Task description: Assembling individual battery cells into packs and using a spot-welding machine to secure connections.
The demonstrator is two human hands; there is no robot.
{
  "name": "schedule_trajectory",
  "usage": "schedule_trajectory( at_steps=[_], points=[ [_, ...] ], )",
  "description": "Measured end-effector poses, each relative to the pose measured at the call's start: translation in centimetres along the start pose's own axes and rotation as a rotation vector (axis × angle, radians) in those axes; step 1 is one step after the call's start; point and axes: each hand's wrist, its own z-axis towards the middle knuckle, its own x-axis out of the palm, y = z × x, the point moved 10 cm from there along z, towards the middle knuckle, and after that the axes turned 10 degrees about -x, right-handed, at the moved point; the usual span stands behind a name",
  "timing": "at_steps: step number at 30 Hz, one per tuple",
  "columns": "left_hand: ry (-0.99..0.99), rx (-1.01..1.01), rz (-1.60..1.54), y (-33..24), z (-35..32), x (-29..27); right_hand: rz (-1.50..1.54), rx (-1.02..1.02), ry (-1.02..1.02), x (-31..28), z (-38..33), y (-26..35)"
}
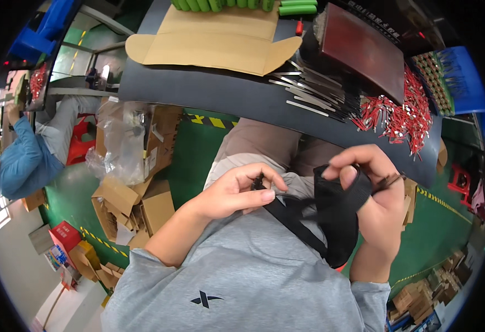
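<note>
Between both hands [237, 191], black strap [336, 202] pinched

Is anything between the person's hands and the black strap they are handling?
Nothing visible. The left hand already pinches the black strap near a small dark fitting, and the right hand grips the wide black webbing directly, above the lap.

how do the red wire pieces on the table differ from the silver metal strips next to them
The red wire pieces are short, red and heaped in a loose tangle near the table's right end. The silver metal strips are longer, flat, shiny grey and fanned out nearer the middle. Both lie on the dark table, away from the hands.
</note>
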Motion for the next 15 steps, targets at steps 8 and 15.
schedule_trajectory(
  at_steps=[8, 15],
  points=[
    [0.218, 0.020, 0.156, -2.0, 0.7, 4.0, 0.052, -0.048, 0.106, 1.6, 0.4, -1.6],
    [0.599, 0.049, 0.070, -4.6, 0.2, 9.5, 0.036, 0.057, 0.145, -0.8, -1.0, -3.5]
  ],
)
